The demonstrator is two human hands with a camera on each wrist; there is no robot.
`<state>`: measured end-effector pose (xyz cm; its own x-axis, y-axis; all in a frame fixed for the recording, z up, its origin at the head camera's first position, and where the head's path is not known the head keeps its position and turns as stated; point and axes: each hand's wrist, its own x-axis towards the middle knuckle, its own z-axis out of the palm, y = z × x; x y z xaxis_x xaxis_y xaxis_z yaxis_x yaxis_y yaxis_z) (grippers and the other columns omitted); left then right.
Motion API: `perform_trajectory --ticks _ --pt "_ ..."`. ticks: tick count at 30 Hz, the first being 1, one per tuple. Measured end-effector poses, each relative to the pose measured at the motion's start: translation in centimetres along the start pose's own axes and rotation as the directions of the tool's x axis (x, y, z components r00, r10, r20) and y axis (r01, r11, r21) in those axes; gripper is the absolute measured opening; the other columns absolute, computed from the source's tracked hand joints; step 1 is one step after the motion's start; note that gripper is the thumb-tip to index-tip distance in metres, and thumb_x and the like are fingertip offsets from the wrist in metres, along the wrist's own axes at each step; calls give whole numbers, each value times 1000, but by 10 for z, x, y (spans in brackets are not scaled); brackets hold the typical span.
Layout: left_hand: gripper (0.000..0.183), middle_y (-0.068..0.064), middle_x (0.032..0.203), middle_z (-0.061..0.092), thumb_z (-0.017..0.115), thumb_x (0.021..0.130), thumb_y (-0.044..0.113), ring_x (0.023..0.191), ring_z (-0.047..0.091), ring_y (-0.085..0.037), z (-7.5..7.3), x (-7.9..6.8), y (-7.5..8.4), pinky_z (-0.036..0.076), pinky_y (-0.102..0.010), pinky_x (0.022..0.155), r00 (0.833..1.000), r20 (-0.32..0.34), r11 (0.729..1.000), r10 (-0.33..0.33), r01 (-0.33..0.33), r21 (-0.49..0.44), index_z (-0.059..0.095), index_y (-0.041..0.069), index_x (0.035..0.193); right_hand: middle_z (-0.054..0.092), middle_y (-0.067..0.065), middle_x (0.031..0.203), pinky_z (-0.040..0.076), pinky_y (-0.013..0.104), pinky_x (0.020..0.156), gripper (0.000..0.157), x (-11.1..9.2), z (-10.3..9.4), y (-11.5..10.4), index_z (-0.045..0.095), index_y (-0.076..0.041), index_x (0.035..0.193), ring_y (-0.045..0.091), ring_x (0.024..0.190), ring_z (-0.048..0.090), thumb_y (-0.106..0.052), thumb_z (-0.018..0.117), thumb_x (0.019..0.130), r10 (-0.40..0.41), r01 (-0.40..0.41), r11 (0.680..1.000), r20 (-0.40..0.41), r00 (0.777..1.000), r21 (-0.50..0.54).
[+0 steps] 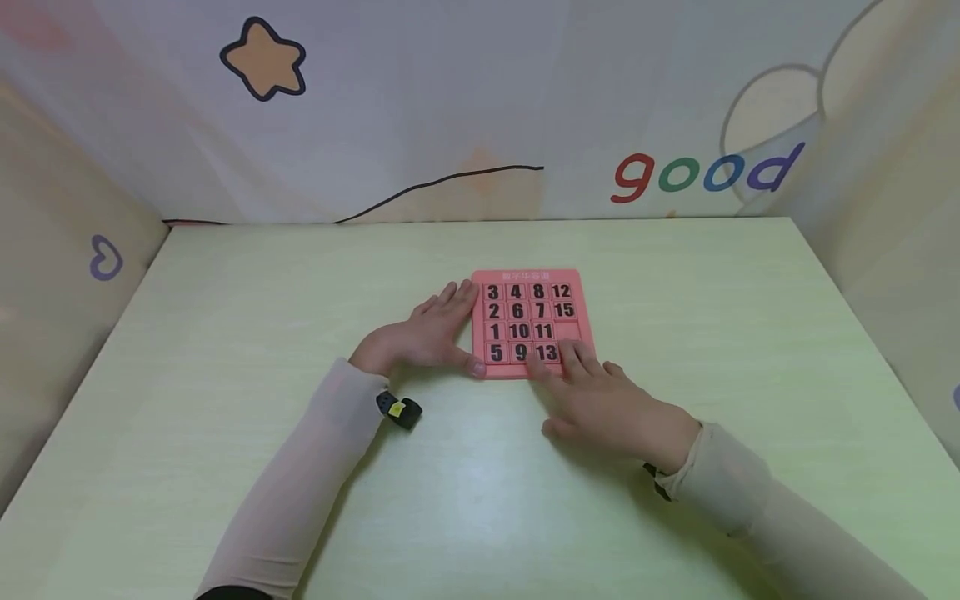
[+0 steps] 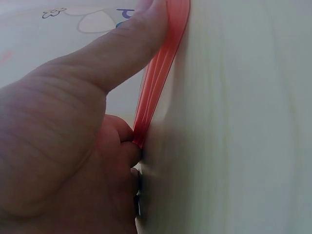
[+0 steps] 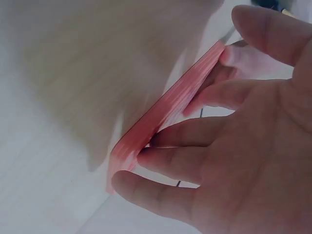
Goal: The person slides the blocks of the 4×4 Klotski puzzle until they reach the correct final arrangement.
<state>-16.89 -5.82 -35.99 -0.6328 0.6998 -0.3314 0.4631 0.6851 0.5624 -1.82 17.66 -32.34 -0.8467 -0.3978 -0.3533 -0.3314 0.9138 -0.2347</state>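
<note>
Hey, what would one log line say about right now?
left hand: against pink number puzzle's left edge | right hand: on its lower right | puzzle: flat on table | gap: below 15

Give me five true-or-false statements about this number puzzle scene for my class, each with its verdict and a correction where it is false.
1. The pink square number puzzle lies on the pale green table. True.

2. The bare left hand touches the puzzle's left edge in the head view. True.

3. The bare right hand is well away from the puzzle. False: its fingers reach over the puzzle's lower right part.

4. The pink tile with black number 15 is directly below tile 12. True.

5. The multicoloured printed word on the pale backdrop reads "star". False: it reads "good".
</note>
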Motion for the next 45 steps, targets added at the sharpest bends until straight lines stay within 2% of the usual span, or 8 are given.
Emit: perform_trajectory --ticks 6,11,17,24,30,35,41,45 --pt "124 -4 167 -15 78 84 54 151 -20 -21 -3 -1 1 -8 -41 121 1000 0 1000 -3 3 10 -9 10 161 21 33 159 28 73 107 70 -9 -8 -5 29 -15 161 50 147 19 -36 60 102 -41 41 999 -1 999 -33" --pt "124 -4 167 -15 79 83 52 151 -20 -21 -3 -2 2 -8 -41 121 1000 -1 1000 -3 3 -1 -9 10 161 22 26 162 27 72 108 65 7 -23 5 37 -13 158 47 149 16 -35 60 102 -23 22 1000 -40 999 -18" --pt "124 -4 167 -13 79 84 52 151 -19 -21 0 1 1 -8 -41 121 1000 1 1000 15 -15 -4 -7 10 162 13 25 164 20 71 112 75 32 -29 23 25 -13 162 44 151 6 -43 59 101 36 -32 996 -54 998 78" --pt "123 -3 167 -15 77 84 53 150 -21 -19 0 1 3 -9 -39 121 1000 15 1000 11 -11 -1 -8 11 162 9 25 164 17 72 112 74 39 -21 28 24 -14 162 42 152 3 -46 56 102 46 -42 993 -32 998 113" --pt "124 -3 167 -14 78 84 54 150 -20 -18 -2 -1 0 -9 -39 121 1000 9 1000 -12 12 -5 -8 11 162 9 25 165 18 72 112 76 40 -18 23 21 -15 162 42 152 3 -45 57 102 45 -42 995 -29 999 93" --pt "125 -3 167 -14 78 83 54 151 -20 -18 -1 -2 0 -9 -38 121 1000 6 1000 -12 13 -10 -8 11 162 11 27 164 20 72 111 82 31 -13 19 17 -15 163 44 151 5 -44 60 100 26 -24 998 -26 999 63" --pt "124 -3 168 -13 77 83 56 151 -20 -18 -1 -1 0 -8 -38 121 1000 -1 1000 -12 12 5 -8 12 162 11 28 164 20 72 111 81 16 -8 12 18 -14 163 46 150 7 -44 60 101 -1 1 1000 -11 1000 27" --pt "123 -3 168 -13 77 83 55 151 -19 -18 0 -1 0 -8 -38 121 1000 -1 1000 -13 13 0 -8 12 162 12 27 164 20 73 111 78 14 -9 10 21 -13 163 47 150 7 -42 60 101 -7 7 999 -6 1000 32"
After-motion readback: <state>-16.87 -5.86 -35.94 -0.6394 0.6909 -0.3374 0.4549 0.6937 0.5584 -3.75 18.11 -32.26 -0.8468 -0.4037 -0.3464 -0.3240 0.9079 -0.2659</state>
